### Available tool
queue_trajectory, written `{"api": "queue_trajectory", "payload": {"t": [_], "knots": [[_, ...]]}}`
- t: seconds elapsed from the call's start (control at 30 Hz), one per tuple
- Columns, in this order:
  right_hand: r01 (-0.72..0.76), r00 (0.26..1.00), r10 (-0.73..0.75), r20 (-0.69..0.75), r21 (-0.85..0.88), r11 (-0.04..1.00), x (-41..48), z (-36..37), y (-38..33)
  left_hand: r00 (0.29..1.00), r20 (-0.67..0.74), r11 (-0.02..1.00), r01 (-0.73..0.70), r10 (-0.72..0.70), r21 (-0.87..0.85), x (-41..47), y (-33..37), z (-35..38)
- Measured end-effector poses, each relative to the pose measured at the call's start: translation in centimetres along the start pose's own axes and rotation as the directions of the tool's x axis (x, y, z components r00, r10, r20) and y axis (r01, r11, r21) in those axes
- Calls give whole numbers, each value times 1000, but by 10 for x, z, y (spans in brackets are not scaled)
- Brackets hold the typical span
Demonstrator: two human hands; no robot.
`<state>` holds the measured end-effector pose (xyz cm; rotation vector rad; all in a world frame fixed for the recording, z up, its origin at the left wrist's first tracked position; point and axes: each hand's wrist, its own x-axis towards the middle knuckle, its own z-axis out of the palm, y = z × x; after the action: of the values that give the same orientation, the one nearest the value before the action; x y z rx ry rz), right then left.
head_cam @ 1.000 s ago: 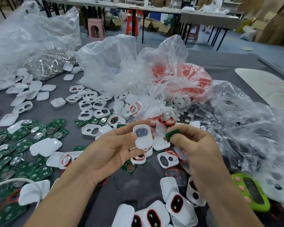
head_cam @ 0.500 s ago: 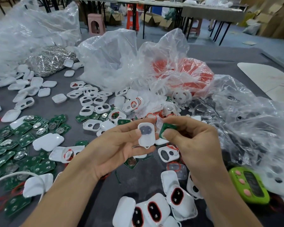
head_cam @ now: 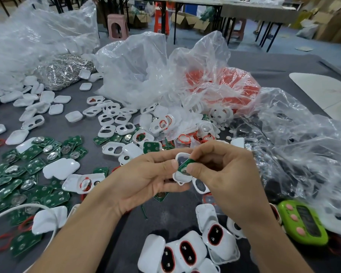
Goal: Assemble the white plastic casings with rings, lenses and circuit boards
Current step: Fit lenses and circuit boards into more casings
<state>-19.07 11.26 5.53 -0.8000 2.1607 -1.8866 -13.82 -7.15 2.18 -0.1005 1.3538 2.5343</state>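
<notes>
My left hand [head_cam: 144, 178] holds a small white plastic casing [head_cam: 182, 177] between thumb and fingers, its open side facing me. My right hand [head_cam: 222, 170] pinches a green circuit board [head_cam: 185, 164] and holds it tilted against the casing's opening. More green circuit boards [head_cam: 34, 164] lie spread on the left of the grey table [head_cam: 165, 211]. Loose white casings [head_cam: 108, 121] are scattered in the middle. Several casings with red rings and dark lenses [head_cam: 187, 253] lie near the front edge.
Large clear plastic bags [head_cam: 146, 75] stand behind the parts, one with red rings [head_cam: 234, 85] inside. A heap of silver metal pieces [head_cam: 61, 69] lies at the back left. A green timer [head_cam: 303, 223] sits at the right. Crumpled plastic [head_cam: 303, 144] covers the right side.
My right hand has brought the green circuit board leftward from beside the casing onto the casing's opening. My left hand has kept hold of the casing.
</notes>
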Motion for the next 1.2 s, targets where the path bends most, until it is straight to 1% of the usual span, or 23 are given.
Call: {"api": "queue_trajectory", "payload": {"t": [0.13, 0.23, 0.37, 0.47, 0.57, 0.63, 0.77, 0.97, 1.1, 1.2], "knots": [[-2, 1000, 1, 25, 23, 1000, 2, -3, 2, 1000, 4, 1000, -2, 2, 16, 0, 0, 2], [5, 1000, -6, 27, 5, 1000, 2, -2, 3, 1000, -3, 999, -3, 3, 40, -1, 0, 3], [14, 998, -17, -52, -62, 998, 0, 2, 6, 1000, -14, 999, 2, -2, 41, 1, -3, 2], [19, 989, -40, -139, -151, 988, -3, 8, 7, 1000, -13, 999, -6, 6, 54, 2, -3, 2], [94, 968, -160, -192, -315, 944, -2, 12, 7, 1000, -21, 999, -4, 5, 47, 2, -3, 2], [136, 954, -223, -202, -371, 919, -2, 12, 9, 1000, -18, 999, -8, 9, 36, 1, -3, 2], [161, 948, -245, -203, -360, 919, -2, 16, 14, 999, -17, 998, -27, 28, 55, -1, -3, 3], [105, 954, -174, -245, -272, 957, -4, 21, 20, 998, -18, 994, -53, 55, 93, -1, -4, 2], [65, 936, -165, -310, -309, 949, -5, 28, 25, 996, -37, 994, -84, 87, 74, 2, -7, 4], [90, 919, -221, -326, -372, 924, -6, 33, 24, 994, -28, 993, -106, 108, 58, 2, -8, 7]]}}
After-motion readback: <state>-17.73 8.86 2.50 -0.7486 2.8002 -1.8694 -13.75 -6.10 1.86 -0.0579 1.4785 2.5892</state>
